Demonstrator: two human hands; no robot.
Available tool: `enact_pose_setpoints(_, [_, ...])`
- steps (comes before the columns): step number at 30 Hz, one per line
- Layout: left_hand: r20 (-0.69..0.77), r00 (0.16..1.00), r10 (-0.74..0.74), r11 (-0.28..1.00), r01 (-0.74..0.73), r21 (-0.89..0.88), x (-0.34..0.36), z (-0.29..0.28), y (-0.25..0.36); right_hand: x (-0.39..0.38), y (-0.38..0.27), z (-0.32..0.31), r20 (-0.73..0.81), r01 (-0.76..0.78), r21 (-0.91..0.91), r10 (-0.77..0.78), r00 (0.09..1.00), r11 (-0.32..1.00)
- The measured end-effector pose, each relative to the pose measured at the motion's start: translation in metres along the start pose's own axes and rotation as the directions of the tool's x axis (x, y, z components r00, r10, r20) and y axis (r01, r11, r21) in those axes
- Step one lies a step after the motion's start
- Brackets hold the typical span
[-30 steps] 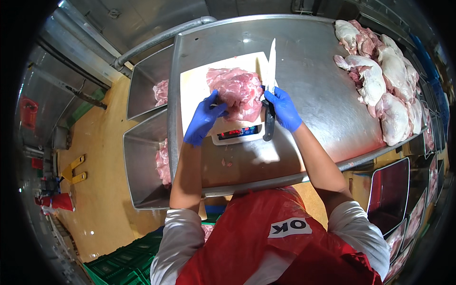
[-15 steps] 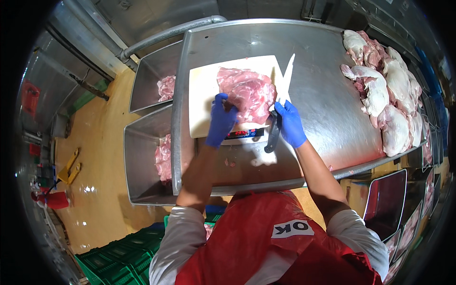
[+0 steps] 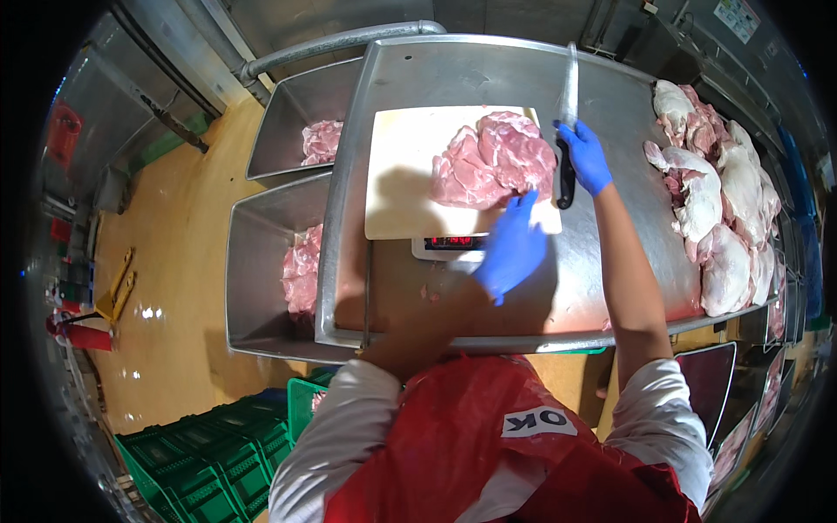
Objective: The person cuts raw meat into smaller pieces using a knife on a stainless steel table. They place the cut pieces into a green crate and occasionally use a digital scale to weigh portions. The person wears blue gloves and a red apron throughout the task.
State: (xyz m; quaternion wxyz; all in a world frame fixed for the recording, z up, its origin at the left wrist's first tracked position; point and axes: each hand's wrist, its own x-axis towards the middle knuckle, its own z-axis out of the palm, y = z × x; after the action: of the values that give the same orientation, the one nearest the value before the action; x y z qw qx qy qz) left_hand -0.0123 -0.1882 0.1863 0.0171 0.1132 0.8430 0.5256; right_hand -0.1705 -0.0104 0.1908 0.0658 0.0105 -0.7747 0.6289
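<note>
A slab of raw pink meat (image 3: 493, 164) lies on the right part of a white cutting board (image 3: 401, 196). My left hand (image 3: 513, 248), in a blue glove, is at the meat's near edge with its fingers stretched out; the fingertips seem to touch it. To the right of the board my right hand (image 3: 588, 161), also gloved in blue, is closed on a knife (image 3: 567, 179). Its black handle points toward me and its blade points away, over the steel table. Partly under the board's near edge is a scale (image 3: 449, 248) with a lit red display.
The steel table (image 3: 488, 322) has a raised rim. Large pale pieces of meat (image 3: 741, 192) are heaped at its right end. Two steel bins (image 3: 253, 288) with meat stand against its left side. Green crates (image 3: 200, 462) are at lower left, a yellow pallet jack (image 3: 118, 296) farther left.
The meat sits farther right on the board and is turned. My left hand has moved from its left side to its near edge. My right hand has moved the knife right and away from me.
</note>
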Motion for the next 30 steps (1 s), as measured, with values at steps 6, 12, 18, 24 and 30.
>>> enact_pose_setpoints(6, [-0.294,0.796,0.529,0.738,-0.261,0.622,-0.023,-0.109,-0.054,-0.107,-0.024,-0.011,-0.042,0.066,-0.035,-0.067,0.997,0.997])
enact_pose_setpoints(12, [-0.449,0.806,0.386,0.872,-0.16,0.463,-0.01,-0.198,-0.053,-0.154,-0.065,-0.001,-0.04,-0.022,-0.133,0.017,0.999,0.991])
enact_pose_setpoints(18, [-0.299,0.872,0.388,0.901,-0.291,0.322,-0.002,-0.193,-0.051,-0.164,-0.069,0.023,0.031,0.282,-0.356,-0.291,0.956,0.891])
enact_pose_setpoints(24, [-0.114,0.939,0.324,0.919,-0.284,0.273,-0.001,-0.138,-0.087,-0.189,-0.018,0.087,0.128,0.307,-0.521,-0.283,0.95,0.797])
enact_pose_setpoints(30, [-0.284,0.872,0.398,0.872,-0.265,0.411,0.001,-0.111,-0.1,-0.18,-0.015,0.131,0.275,0.248,-0.614,-0.091,0.957,0.749])
